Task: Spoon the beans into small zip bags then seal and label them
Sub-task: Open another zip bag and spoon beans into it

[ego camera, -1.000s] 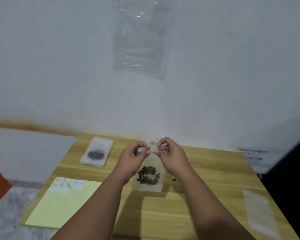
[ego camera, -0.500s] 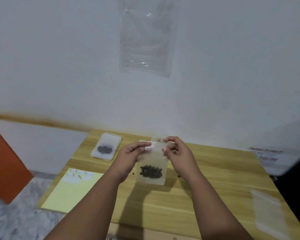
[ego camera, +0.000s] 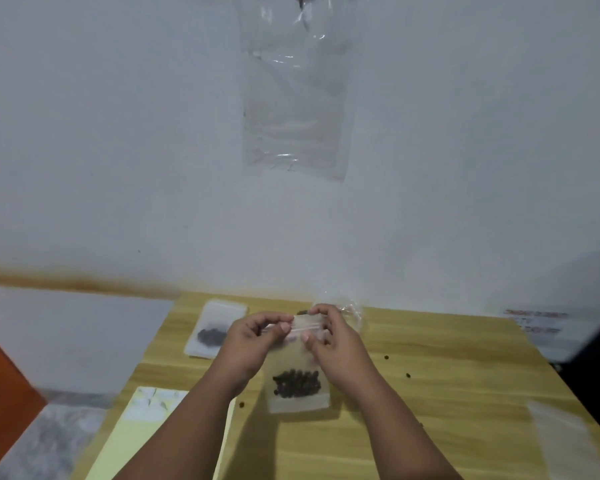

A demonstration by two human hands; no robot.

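No text can be read. White sheet at the right, past the far right edge of the table, carries about three short printed lines. The top line is reddish, the lower ones darker, and all are too blurred to make out letters. Yellow backing sheet at the near left of the table holds white stickers at its top end. A few thin dark marks show on them; cannot tell whether they are writing or lifted edges.
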